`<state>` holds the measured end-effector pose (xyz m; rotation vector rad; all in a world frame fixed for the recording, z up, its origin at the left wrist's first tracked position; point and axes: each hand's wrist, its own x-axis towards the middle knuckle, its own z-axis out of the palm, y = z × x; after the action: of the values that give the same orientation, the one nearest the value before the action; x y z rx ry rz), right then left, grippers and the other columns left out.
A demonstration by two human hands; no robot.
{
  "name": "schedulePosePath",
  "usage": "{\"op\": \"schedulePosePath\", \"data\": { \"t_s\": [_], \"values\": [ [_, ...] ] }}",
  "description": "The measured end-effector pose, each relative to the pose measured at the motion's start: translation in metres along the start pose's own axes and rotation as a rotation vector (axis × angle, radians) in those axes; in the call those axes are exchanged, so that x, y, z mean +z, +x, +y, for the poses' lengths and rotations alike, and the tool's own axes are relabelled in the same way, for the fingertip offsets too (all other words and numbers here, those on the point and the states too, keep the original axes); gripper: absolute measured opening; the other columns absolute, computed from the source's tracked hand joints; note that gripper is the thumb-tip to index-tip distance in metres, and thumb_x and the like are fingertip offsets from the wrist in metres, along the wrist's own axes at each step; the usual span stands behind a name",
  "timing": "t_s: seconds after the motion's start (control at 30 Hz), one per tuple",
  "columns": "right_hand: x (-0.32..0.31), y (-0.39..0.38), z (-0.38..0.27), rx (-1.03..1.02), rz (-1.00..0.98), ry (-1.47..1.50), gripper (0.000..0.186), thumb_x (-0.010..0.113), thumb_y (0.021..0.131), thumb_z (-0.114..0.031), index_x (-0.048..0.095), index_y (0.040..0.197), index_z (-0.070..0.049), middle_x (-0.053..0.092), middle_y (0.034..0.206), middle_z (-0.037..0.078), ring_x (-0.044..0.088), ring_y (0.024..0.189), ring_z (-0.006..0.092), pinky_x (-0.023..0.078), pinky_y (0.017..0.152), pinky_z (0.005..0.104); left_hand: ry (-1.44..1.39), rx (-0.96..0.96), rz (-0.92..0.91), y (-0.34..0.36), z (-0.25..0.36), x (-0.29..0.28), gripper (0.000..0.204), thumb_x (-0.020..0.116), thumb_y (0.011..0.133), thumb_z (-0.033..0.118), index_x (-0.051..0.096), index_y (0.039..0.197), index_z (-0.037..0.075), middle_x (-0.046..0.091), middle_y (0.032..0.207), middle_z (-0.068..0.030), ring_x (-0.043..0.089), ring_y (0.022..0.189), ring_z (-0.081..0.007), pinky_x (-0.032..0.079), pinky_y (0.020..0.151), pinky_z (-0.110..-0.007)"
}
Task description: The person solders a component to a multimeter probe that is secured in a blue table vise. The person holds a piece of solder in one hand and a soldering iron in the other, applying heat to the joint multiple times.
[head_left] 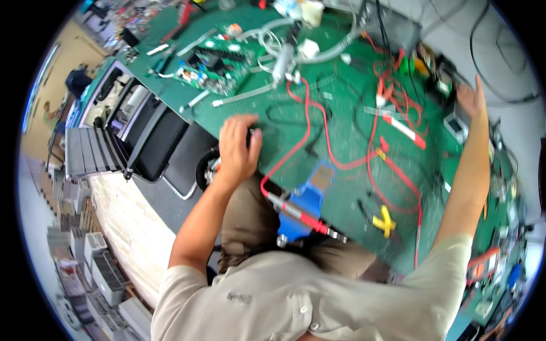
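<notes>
The left hand [238, 149] curls loosely over a small black object [252, 136] at the near edge of the green bench [341, 113]; the hand hides most of it. The right hand [472, 99], fingers spread, reaches a grey box [455, 125] far right. Red leads [296, 148] lie between them.

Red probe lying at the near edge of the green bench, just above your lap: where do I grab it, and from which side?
Grip the red probe on its thick red barrel, mid-length, coming down from above. It lies flat and slanted, metal tip toward the lower right, red lead running off its upper-left end, so the barrel is the widest free part. The left hand is nearest; the right hand is stretched far away.
</notes>
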<state>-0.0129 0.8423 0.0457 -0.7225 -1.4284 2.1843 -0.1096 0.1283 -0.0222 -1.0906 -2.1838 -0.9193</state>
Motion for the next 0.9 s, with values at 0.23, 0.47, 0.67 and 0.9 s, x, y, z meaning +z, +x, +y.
{"op": "schedulePosePath", "data": {
  "t_s": [0.23,0.47,0.67,0.9],
  "values": [
    [0.034,-0.149,-0.004,-0.18,0.101,-0.46,0.064,0.053,0.099,-0.045,0.051,0.13,0.01,0.058,0.13,0.019,0.055,0.122,0.0233,0.044,0.104,0.0321,-0.104,-0.059,0.037,-0.009,-0.008,0.012,0.021,0.06,0.092,0.011,0.062,0.109,-0.001,0.064,0.105,-0.0177,0.059,0.1,-0.0341,0.045,0.088,-0.041],
    [0.117,-0.421,0.042,-0.42,0.009,-0.983,0.035,0.052,0.1,-0.03,0.063,0.104,0.003,0.066,0.099,0.012,0.063,0.096,0.0204,0.048,0.088,0.0293,-0.684,-0.013,-0.204,-0.001,0.021,-0.045,0.018,0.055,0.095,0.005,0.064,0.108,-0.003,0.066,0.107,-0.0112,0.061,0.102,-0.0201,0.045,0.091,-0.032],
    [0.199,-0.544,0.161,-0.27,-0.677,-0.735,0.023,0.069,0.089,-0.016,0.067,0.102,0.002,0.069,0.088,0.012,0.067,0.082,0.0262,0.053,0.071,0.0355,-0.485,0.379,-0.385,-0.003,0.06,-0.079,0.028,0.067,0.079,-0.001,0.068,0.107,0.002,0.068,0.098,-0.0102,0.064,0.095,-0.0276,0.048,0.086,-0.039],
    [0.257,-0.535,0.29,-0.122,-0.358,-0.397,0.02,0.061,0.097,-0.016,0.064,0.104,0.002,0.07,0.09,0.008,0.066,0.082,0.0156,0.052,0.075,0.0288,-0.391,0.482,-0.271,-0.006,0.067,-0.062,0.026,0.072,0.075,-0.003,0.07,0.101,0.004,0.069,0.091,-0.0075,0.065,0.087,-0.0255,0.049,0.086,-0.042]
  ]
}}
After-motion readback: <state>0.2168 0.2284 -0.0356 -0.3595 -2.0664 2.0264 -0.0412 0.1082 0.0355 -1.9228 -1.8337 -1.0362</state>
